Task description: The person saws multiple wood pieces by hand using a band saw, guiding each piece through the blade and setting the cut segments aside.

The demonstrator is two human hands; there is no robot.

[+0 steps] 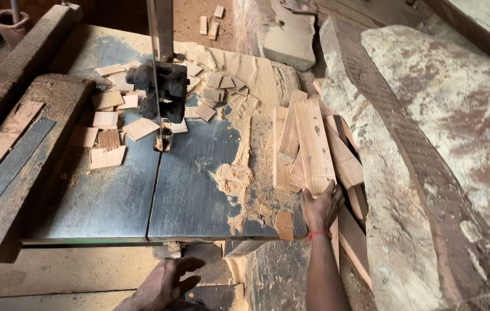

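Observation:
My right hand reaches up to the near end of a long wooden plank and grips it; a red thread circles the wrist. That plank lies on a pile of similar planks at the right edge of the metal saw table. My left hand hangs below the table's front edge, fingers spread, holding nothing. A thin band saw blade runs down through a black guide block into the table slot.
Several small cut wood pieces lie around the blade on the left. Sawdust covers the table's right part. A wooden fence beam with a metal strip borders the left. Large rough stone slabs rise at right.

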